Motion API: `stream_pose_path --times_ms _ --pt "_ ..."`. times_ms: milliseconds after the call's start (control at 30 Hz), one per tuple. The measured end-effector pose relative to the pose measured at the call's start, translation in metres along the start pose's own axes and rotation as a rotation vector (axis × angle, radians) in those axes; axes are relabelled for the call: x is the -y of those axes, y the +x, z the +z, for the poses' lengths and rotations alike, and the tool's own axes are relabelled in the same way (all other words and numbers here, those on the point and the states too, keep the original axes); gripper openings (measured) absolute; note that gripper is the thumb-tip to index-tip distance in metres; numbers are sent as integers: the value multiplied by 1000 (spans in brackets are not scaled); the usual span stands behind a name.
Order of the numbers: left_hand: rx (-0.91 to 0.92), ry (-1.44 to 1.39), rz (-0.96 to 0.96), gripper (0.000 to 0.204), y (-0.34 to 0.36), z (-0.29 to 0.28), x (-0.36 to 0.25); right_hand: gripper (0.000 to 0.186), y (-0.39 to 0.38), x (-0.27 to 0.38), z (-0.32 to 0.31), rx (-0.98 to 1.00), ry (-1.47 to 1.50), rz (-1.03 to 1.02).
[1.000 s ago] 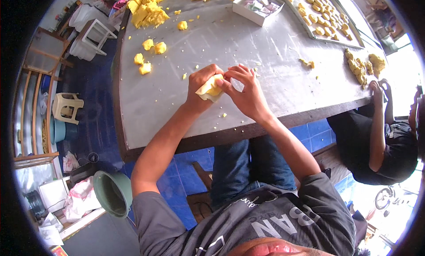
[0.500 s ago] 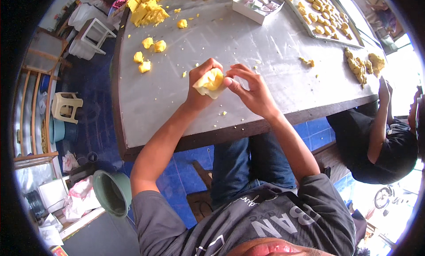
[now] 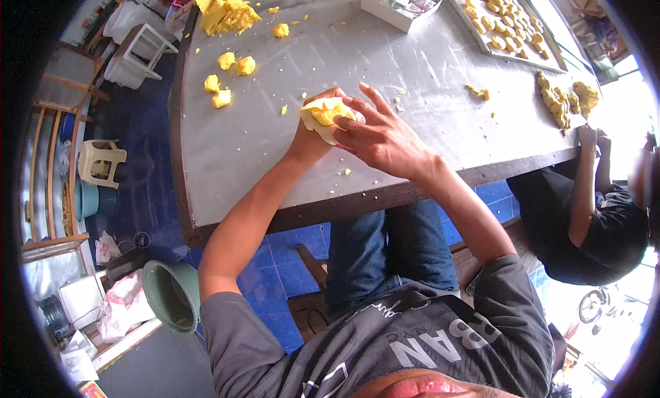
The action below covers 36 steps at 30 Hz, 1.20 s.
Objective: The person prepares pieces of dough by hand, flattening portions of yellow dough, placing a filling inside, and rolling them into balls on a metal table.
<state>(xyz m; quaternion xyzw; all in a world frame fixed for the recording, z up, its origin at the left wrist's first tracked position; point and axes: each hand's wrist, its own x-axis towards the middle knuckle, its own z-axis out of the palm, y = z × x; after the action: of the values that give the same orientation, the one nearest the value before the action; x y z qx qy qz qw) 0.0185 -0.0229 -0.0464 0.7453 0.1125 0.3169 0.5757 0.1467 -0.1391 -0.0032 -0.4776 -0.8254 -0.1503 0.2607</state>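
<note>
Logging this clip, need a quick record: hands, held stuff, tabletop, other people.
left_hand: left hand holding a pale sheet
sheet_contents: yellow dough
right_hand: right hand at the dough; exact contact unclear
table_left: loose yellow lumps, larger yellow mass
table_far_side: open white box of small pale pieces
table_right: tray of shaped pieces, tan dough
others: co-worker's hands at right table edge
</note>
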Motion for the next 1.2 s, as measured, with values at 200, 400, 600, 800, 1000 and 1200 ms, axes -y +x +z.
stream_pose_path --times_ms 200,400,600,800,1000,1200 --pt "-236 82 157 39 -17 5 23 19 8 -2 -6 35 114 32" --pt "90 -93 49 42 -9 4 12 23 6 -21 0 -69 407 371" --pt "126 -6 -33 20 -4 12 -24 63 7 -38 -3 135 1054 859" --pt "220 -82 -207 23 -3 5 -34 82 -5 -62 8 118 1588 892" --pt "232 -569 -421 28 -8 3 -19 45 3 -18 -30 54 820 457" --pt "260 -610 -417 42 -10 -1 -15 29 2 -14 -27 120 487 237"
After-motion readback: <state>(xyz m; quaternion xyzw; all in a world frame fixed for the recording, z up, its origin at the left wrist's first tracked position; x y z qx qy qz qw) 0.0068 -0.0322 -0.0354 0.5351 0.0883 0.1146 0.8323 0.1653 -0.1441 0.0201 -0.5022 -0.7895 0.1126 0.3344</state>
